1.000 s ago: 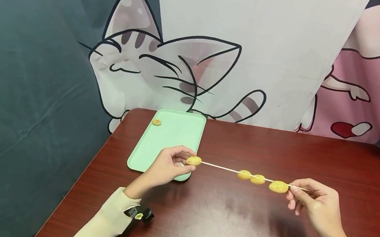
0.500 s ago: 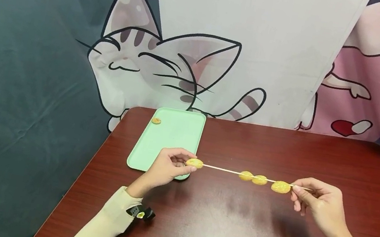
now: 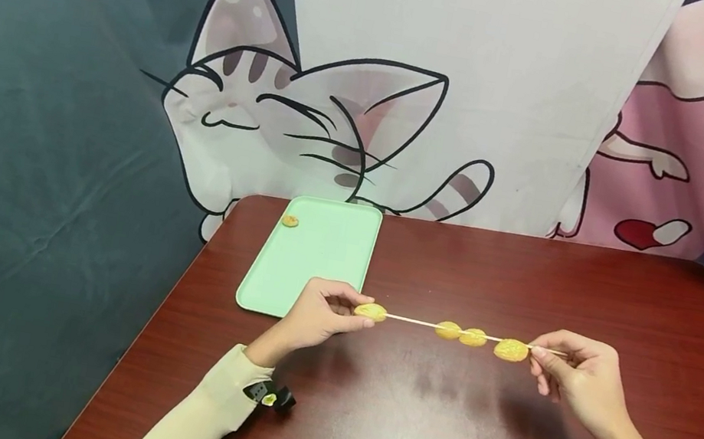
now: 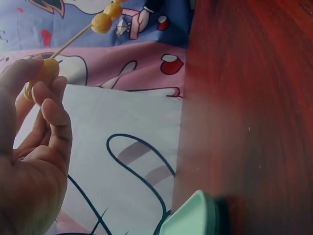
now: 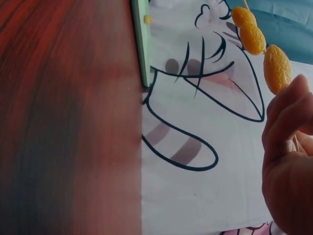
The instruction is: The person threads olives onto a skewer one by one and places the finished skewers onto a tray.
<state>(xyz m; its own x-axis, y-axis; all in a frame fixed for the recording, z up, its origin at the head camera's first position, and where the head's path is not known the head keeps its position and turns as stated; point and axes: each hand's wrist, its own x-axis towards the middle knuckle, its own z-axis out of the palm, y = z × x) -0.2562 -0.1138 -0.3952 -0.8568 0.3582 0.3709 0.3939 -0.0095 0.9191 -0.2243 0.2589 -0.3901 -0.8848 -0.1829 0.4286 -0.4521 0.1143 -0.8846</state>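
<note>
A thin wooden skewer (image 3: 408,320) lies almost level above the table between my hands. Strung along it are two small yellow wrinkled balls (image 3: 448,330) side by side, and a larger yellow piece (image 3: 511,350) closer to the right. My left hand (image 3: 323,317) pinches another yellow ball (image 3: 371,312) at the skewer's left end; in the left wrist view, thumb and fingertips hold this ball (image 4: 48,72), with the stick coming out of it. With thumb and fingers, my right hand (image 3: 581,374) pinches the skewer's bare right end, just beyond the larger piece (image 5: 277,68).
A pale green tray (image 3: 326,246) stands at the back left of the dark red wooden table (image 3: 441,436). One small yellow-brown piece (image 3: 290,221) lies near its left edge. A cloth with a cartoon cat (image 3: 313,120) hangs behind the table.
My left hand and the ball it pinches have moved slightly right, so the bare stretch of skewer is shorter. The right hand has shifted a little, still pinching the end.
</note>
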